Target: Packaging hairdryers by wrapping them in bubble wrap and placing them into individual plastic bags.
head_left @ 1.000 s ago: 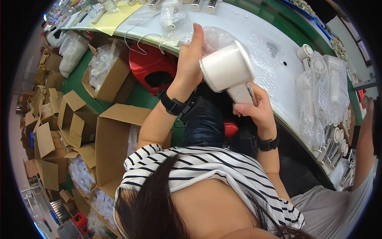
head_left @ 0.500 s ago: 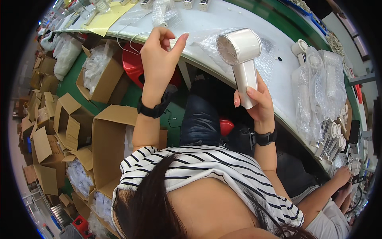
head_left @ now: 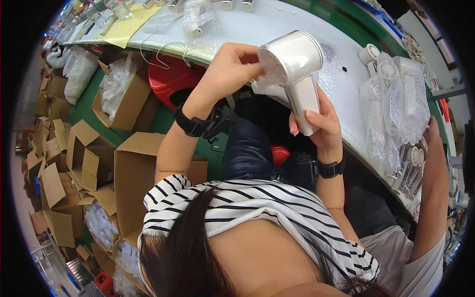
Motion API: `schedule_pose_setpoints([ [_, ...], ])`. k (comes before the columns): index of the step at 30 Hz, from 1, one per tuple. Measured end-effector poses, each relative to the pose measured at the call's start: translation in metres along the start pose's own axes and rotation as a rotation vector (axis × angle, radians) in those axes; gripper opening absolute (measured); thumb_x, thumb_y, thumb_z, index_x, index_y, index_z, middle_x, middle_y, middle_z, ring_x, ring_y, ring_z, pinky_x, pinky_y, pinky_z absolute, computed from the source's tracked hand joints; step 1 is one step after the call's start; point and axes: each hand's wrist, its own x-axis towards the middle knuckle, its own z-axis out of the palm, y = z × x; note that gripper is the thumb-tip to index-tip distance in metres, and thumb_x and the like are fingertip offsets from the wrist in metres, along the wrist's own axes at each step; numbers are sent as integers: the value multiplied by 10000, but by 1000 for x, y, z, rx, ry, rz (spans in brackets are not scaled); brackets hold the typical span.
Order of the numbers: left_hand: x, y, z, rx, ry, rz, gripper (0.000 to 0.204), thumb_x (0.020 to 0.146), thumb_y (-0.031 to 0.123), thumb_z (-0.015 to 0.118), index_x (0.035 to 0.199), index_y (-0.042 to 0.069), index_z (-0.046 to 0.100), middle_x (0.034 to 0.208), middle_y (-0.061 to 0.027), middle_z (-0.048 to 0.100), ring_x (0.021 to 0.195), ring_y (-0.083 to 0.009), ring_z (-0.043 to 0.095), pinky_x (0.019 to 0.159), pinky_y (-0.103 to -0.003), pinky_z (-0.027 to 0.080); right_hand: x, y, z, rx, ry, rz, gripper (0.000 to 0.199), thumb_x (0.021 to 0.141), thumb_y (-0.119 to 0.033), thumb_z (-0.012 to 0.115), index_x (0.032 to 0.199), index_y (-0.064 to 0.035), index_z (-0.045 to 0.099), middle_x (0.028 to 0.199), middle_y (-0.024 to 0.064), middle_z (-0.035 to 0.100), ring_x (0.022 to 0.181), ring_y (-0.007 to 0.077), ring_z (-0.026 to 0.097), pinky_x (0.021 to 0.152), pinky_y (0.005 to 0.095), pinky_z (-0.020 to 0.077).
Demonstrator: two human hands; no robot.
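Note:
A white handheld fan (head_left: 303, 55) is held over the table's near edge, its round head up and its grille turned to the left. My right hand (head_left: 325, 121) wraps round the handle from the right, thumb across its front. At the grille, my left hand (head_left: 230, 69) has its fingers drawn together in a pinch. The fingertips are partly hidden and blurred against the fan head, so what they hold, if anything, cannot be made out. Behind the fan, clear bubble wrap (head_left: 330, 81) lies on the white table (head_left: 257, 24).
Bubble-wrapped fans (head_left: 391, 106) lie to the right, near a co-worker's arm (head_left: 434, 171). A wrapped white item (head_left: 194, 19), yellow paper (head_left: 129, 27) and a white cable (head_left: 154, 62) are at the left. Below stand a red stool (head_left: 170, 81) and cardboard boxes (head_left: 134, 180).
My left hand has moved right, from beside the fan to its grille. The fan has tilted and shifted slightly left. The co-worker's arm now reaches up to the wrapped fans.

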Motion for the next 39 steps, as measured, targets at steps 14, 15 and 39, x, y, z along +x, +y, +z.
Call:
schedule_pose_setpoints([
  [14, -6, 7, 25, 74, 351, 160, 168, 788, 96, 578, 873, -47, 602, 724, -43, 602, 623, -59, 536, 550, -187, 427, -11, -3, 22, -298, 332, -64, 680, 747, -80, 580, 1315, 60, 233, 1038, 171, 509, 626, 187, 577, 532, 260, 461],
  [15, -3, 4, 21, 46, 308, 109, 173, 791, 100, 570, 882, -45, 599, 732, -41, 599, 635, -61, 537, 555, -192, 431, -12, -3, 21, -298, 333, -64, 680, 747, -80, 580, 1315, 60, 233, 1038, 171, 509, 626, 187, 577, 532, 260, 461],
  [39, 13, 2, -21, -64, -220, -143, 163, 778, 116, 592, 859, -20, 632, 673, -22, 587, 566, -70, 516, 513, -187, 408, -17, -12, 10, -304, 150, -95, 615, 727, -8, 617, 1271, 40, 335, 1125, 152, 492, 762, 154, 562, 622, 244, 470],
])
